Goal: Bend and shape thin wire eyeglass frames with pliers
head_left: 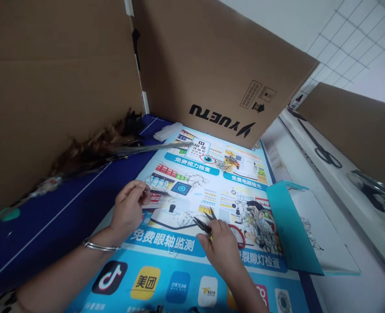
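Note:
My right hand [221, 245] is wrapped round pliers [203, 225] with dark, parted jaws that point up and left over the printed mat [212, 261]. A red loop [240, 234] shows just beside that hand. To the left, my left hand [129, 206] is raised over the mat's edge with its thumb and fingertips pressed together; whatever lies between them is too small to make out. A silver bangle circles that wrist. Right of the pliers lies a tangled heap of wire pieces [260, 226]. More thin wire pieces [197, 179] are scattered farther back.
A teal box [295, 230] with wire pieces inside stands at the right. Brown feathers [97, 145] and a bundle of thin rods [153, 148] lie at the left. Cardboard panels [212, 65] rise behind. Black scissors [324, 152] rest on a white ledge at the far right.

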{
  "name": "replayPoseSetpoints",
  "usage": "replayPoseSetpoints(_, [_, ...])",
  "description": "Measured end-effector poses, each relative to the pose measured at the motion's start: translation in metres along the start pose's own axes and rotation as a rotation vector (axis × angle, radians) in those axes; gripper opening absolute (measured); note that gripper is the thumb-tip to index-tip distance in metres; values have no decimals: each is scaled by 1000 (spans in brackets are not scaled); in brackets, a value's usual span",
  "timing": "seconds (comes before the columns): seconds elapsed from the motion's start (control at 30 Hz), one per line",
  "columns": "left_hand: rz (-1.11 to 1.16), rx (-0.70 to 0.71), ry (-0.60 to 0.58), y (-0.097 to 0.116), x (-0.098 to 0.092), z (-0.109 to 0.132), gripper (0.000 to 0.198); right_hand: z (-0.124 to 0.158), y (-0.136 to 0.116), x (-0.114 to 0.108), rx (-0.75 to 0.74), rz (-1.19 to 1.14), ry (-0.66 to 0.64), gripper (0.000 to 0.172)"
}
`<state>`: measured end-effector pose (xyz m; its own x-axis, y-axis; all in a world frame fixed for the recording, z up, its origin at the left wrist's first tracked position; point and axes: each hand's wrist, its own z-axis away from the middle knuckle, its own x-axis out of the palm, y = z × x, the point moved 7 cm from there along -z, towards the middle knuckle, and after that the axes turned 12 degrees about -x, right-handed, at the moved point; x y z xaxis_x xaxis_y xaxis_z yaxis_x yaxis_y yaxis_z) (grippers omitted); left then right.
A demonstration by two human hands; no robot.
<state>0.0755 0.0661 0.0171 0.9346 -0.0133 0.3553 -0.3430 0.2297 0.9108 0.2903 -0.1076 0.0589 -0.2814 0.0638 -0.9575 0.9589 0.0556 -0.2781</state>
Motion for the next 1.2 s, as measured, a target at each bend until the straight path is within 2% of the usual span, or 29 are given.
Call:
replayPoseSetpoints(0.27, [-90, -51, -31, 0, 6, 5, 16, -4, 4, 0, 11, -71, 69, 15])
replayPoseSetpoints(0.43, [-116, -53, -37, -1, 5, 6, 17, -4, 8, 2, -18, -118, 118, 17])
replayPoseSetpoints(0.6, [-88, -20, -81, -3, 8, 11, 16, -1, 0, -1, -114, -73, 144, 24])
replayPoseSetpoints(0.97, [-54, -25, -190, -7, 20, 26, 16, 13, -37, 2, -333, 179, -89, 27])
replayPoseSetpoints(1.2, [-55, -34, -191, -9, 19, 23, 15, 16, -50, 0, -376, 338, -68, 20])
